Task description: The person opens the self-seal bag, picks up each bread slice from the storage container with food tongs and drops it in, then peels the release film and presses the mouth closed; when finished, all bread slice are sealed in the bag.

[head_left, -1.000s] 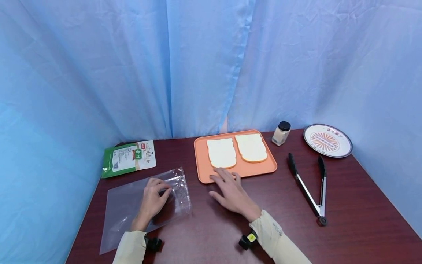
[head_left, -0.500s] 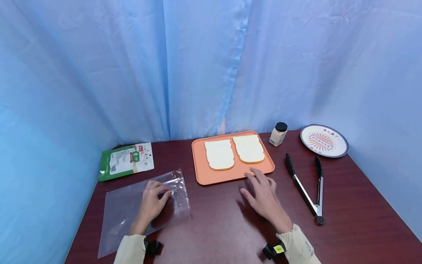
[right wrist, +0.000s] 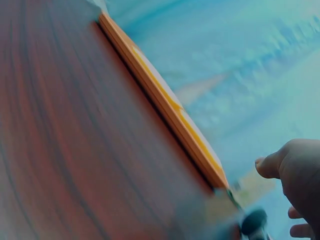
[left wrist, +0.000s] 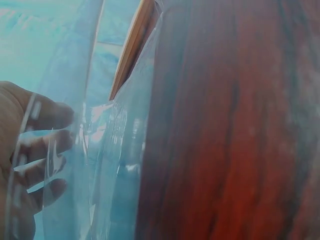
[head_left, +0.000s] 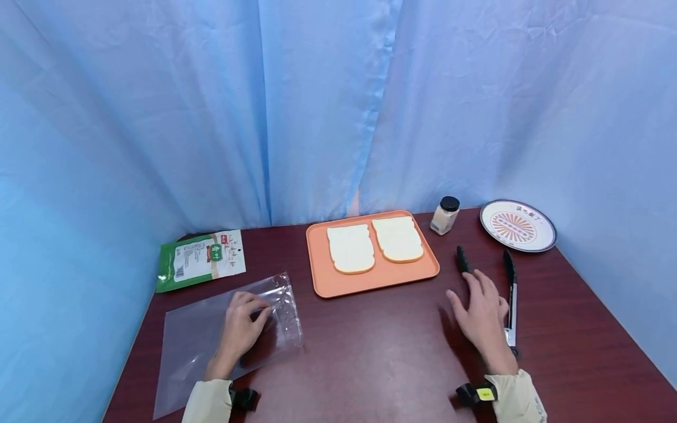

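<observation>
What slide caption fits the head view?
Left hand on a clear plastic bag, right hand over kitchen tongs, two bread slices on an orange tray.

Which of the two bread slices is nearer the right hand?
The slice at the jar end of the orange tray; the other slice lies toward the green-and-white packet, farther from the right hand.

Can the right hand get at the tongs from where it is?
Probably yes. In the head view, the right hand overlaps the tongs, fingers loose, with nothing seen in the way; whether it touches them is unclear.
</observation>
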`<state>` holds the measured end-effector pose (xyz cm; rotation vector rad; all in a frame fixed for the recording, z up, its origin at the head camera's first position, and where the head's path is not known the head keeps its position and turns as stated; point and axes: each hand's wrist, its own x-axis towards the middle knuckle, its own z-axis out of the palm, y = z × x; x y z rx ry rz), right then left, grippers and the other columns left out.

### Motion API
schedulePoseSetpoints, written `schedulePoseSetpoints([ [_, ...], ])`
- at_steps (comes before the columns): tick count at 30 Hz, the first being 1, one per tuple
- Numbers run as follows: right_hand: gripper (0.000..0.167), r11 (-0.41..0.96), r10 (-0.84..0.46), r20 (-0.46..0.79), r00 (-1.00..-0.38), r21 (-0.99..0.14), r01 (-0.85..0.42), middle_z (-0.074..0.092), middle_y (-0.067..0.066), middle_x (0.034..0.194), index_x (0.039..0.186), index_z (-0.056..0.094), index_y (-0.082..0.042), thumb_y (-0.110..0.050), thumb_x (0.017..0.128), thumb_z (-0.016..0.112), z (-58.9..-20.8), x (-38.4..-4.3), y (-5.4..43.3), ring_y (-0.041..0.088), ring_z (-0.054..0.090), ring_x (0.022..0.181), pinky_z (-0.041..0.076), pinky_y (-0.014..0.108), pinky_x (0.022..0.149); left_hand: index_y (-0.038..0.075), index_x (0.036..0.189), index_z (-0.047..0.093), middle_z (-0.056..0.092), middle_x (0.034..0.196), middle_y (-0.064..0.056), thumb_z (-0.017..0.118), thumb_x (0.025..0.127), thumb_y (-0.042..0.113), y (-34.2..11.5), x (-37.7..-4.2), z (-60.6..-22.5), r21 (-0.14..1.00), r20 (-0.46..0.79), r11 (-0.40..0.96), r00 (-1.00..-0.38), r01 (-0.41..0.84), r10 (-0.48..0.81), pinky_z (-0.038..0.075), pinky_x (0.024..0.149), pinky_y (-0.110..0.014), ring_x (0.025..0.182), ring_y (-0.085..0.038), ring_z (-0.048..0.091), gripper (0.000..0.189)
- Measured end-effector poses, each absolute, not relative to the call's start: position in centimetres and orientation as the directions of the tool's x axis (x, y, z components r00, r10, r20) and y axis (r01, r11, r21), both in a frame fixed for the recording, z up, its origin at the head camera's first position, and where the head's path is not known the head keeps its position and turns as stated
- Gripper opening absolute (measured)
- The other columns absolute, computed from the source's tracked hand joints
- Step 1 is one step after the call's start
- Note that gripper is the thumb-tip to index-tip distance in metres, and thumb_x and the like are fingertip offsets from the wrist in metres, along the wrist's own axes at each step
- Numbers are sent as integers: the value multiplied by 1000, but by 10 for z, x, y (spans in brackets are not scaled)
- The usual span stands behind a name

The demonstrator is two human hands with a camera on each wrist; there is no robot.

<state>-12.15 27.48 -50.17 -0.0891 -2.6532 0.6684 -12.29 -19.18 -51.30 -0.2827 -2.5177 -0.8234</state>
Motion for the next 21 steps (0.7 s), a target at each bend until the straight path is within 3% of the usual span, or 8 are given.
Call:
schedulePoseSetpoints([
  [10, 67, 833, 324, 178, -929, -519, 191, 24, 34, 155, 145, 37, 5, -35, 97, 62, -505, -117, 319, 55, 23, 141, 21, 75, 97, 4, 82, 78, 69, 85, -7, 83, 76, -2, -191, -122, -513, 510, 474, 801, -880, 314, 43, 54, 75, -45, 91, -23, 59, 10],
  [15, 90, 817, 356, 72, -932, -507, 273, 12, 38, 158, 153, 22, 7, -52, 95, 59, -510, -121, 333, 59, 17, 141, 19, 78, 96, 5, 83, 78, 69, 86, -6, 82, 77, -1, -190, -122, -512, 512, 457, 806, -889, 298, 38, 53, 76, -46, 92, -22, 59, 9],
  [21, 120, 821, 385, -37, -922, -442, 360, 11, 44, 155, 155, 0, 10, -73, 87, 55, -516, -126, 343, 63, 16, 138, 22, 79, 92, 5, 83, 78, 69, 85, -6, 82, 77, -1, -190, -123, -512, 505, 461, 812, -887, 293, 34, 53, 76, -46, 91, -22, 59, 9],
])
